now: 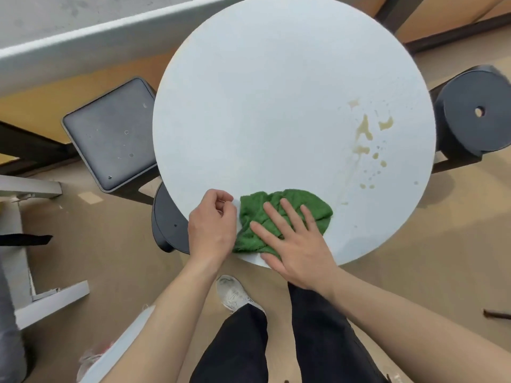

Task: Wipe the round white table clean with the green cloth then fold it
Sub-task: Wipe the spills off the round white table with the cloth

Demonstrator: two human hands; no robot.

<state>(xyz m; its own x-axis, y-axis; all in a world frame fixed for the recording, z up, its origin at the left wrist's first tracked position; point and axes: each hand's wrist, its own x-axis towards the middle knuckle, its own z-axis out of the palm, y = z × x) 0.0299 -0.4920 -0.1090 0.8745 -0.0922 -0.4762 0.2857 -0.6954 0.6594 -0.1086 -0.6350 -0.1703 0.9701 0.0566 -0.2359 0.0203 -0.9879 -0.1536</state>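
Note:
The round white table (276,92) fills the middle of the view. A crumpled green cloth (309,205) lies at its near edge. My right hand (293,241) lies flat on the cloth with fingers spread. My left hand (213,225) is curled at the table's near-left rim, touching the cloth's left edge; I cannot tell if it pinches the cloth. Yellowish-brown spill stains and droplets (365,134) spread over the table's right side, apart from the cloth.
A dark square stool (110,134) stands left of the table. A dark round stool (475,111) stands at the right, and another (166,225) sits under the near-left rim. My legs and a grey shoe (235,294) are below on the tan floor.

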